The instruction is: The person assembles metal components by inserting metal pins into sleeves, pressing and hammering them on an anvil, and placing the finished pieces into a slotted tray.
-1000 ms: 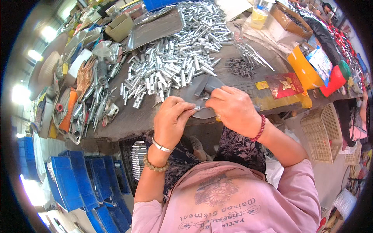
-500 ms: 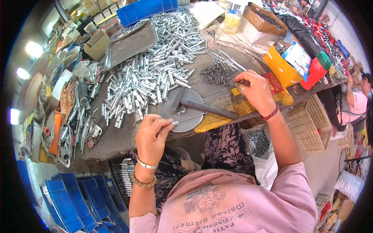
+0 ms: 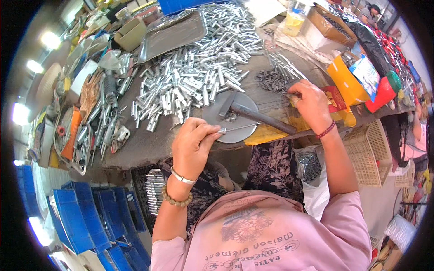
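Observation:
Between the thumb and fingers of my left hand (image 3: 192, 142) is a thin metal rod with a silver end piece (image 3: 222, 131). The rod points right, over the near part of a round grey metal plate (image 3: 246, 104). A hammer (image 3: 262, 118) lies across that plate, its head on the plate and its handle toward the right. My right hand (image 3: 313, 106) is closed, thumb and fingertips together, at the right edge of a small pile of dark pins (image 3: 272, 81). What it pinches is too small to make out. Several thin rods (image 3: 287, 65) lie just beyond the pins.
A big heap of silver metal tubes (image 3: 194, 74) covers the bench's middle, with a metal tray (image 3: 174, 36) behind. Tools (image 3: 106, 108) crowd the left. At right stand a yellow container (image 3: 346, 79), a red bottle (image 3: 380, 92) and a cardboard box (image 3: 332, 25). Blue bins (image 3: 77, 217) stand lower left.
The whole view has shifted, so the bench appears farther right and higher. My right fingertips are slightly closer to the dark pins. My left hand still holds the rod over the plate.

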`<state>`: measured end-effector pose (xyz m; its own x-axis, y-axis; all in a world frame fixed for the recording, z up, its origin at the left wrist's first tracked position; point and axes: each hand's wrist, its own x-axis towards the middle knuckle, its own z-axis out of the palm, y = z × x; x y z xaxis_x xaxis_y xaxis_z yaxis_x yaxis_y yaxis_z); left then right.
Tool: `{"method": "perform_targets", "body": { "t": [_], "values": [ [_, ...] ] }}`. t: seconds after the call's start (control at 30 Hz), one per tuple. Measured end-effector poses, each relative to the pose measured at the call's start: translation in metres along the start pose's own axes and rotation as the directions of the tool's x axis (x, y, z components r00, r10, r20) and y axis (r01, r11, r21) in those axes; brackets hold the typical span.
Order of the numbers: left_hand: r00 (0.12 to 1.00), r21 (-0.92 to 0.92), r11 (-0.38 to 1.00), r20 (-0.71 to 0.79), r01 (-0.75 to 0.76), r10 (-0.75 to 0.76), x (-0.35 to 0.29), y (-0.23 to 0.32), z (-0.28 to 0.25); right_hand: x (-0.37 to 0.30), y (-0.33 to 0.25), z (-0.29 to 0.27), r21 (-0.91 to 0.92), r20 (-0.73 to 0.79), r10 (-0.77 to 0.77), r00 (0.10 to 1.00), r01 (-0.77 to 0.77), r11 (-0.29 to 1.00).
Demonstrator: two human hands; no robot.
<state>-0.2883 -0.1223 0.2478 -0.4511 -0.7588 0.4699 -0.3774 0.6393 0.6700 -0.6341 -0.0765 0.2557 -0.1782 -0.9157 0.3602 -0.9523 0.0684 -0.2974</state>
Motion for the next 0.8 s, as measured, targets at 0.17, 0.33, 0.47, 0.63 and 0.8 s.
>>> {"method": "perform_targets", "body": {
  "t": [0.17,0.33,0.47,0.63,0.8],
  "values": [
    [0.999,-0.002,1.000,-0.034,0.007,-0.007,0.000,-0.003,0.003,0.001,0.006,0.002,0.017,-0.040,-0.084,0.996,0.085,0.996],
    [1.000,0.039,0.999,-0.004,0.009,-0.008,-0.002,-0.004,0.003,0.000,-0.001,0.003,-0.119,-0.057,-0.175,0.983,0.167,0.979],
    [1.000,0.066,0.998,-0.003,-0.012,0.012,-0.001,-0.002,0.001,-0.001,-0.007,0.000,-0.126,-0.049,-0.154,0.987,0.146,0.981],
    [1.000,0.071,0.997,-0.012,-0.012,0.013,-0.003,-0.004,0.001,-0.002,-0.050,-0.004,0.263,-0.140,-0.216,0.966,0.246,0.933],
    [1.000,0.099,0.995,-0.010,-0.018,0.019,-0.001,-0.004,0.003,-0.008,-0.116,0.005,0.397,-0.098,-0.427,0.899,0.428,0.812]
  ]
}}
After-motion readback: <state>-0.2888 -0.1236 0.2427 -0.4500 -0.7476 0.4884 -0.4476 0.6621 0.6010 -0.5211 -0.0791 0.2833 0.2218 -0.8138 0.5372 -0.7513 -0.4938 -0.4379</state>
